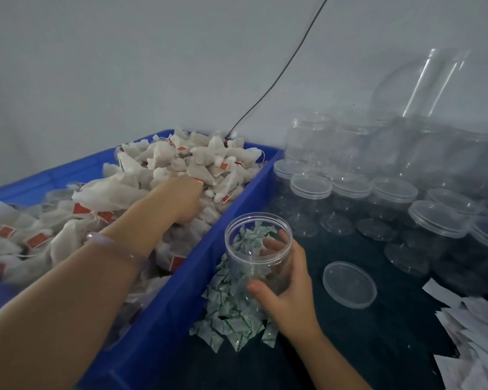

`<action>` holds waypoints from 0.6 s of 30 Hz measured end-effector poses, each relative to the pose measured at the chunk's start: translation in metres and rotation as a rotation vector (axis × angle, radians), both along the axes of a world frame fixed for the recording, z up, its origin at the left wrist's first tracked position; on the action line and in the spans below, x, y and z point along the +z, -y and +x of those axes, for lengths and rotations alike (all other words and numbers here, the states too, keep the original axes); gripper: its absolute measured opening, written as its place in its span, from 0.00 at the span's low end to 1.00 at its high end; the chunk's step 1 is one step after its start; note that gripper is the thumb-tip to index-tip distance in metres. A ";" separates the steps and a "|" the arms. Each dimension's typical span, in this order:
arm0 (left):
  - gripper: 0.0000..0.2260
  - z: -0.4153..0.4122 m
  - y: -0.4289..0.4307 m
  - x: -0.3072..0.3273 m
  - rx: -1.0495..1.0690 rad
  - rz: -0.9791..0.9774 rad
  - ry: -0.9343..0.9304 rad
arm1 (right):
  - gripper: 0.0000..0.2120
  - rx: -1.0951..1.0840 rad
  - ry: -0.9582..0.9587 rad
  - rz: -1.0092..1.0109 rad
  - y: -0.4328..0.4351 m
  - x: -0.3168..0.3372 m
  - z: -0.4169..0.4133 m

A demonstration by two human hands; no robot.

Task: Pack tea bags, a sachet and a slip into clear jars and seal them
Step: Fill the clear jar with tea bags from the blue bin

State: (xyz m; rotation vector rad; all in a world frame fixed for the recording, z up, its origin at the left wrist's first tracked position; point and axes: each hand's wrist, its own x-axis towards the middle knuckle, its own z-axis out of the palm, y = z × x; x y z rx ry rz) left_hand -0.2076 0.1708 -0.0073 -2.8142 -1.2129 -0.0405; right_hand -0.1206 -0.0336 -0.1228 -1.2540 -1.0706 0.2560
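At centre left of the frame, our left hand (185, 197) lies among soft, light tea bags (209, 156), its grip hidden, which we would pinch mid-pouch; at lower centre our right hand (288, 288) curls round 1 stiff jar (248, 257).

Bare table (392, 347) lies open around the loose lid (349, 284). The blue crate (164, 319) walls the left edge; jars (395, 190) crowd the far right corner; paper slips (476, 333) cover the near right.

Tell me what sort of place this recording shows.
Likely a small hand-packing station: a blue crate heaped with tea bags, rows of lidded clear jars on a dark table, and loose piles of sachets and paper slips.
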 end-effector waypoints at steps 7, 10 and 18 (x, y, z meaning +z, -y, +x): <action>0.04 -0.002 0.035 0.020 -0.331 -0.675 1.152 | 0.38 -0.035 -0.045 0.019 -0.005 -0.013 0.000; 0.04 -0.001 0.063 0.024 -0.604 -0.873 1.020 | 0.38 -0.040 -0.081 0.024 -0.006 -0.015 0.002; 0.08 0.008 0.087 0.015 -0.764 -0.373 0.367 | 0.36 -0.074 -0.105 0.038 -0.004 -0.018 0.003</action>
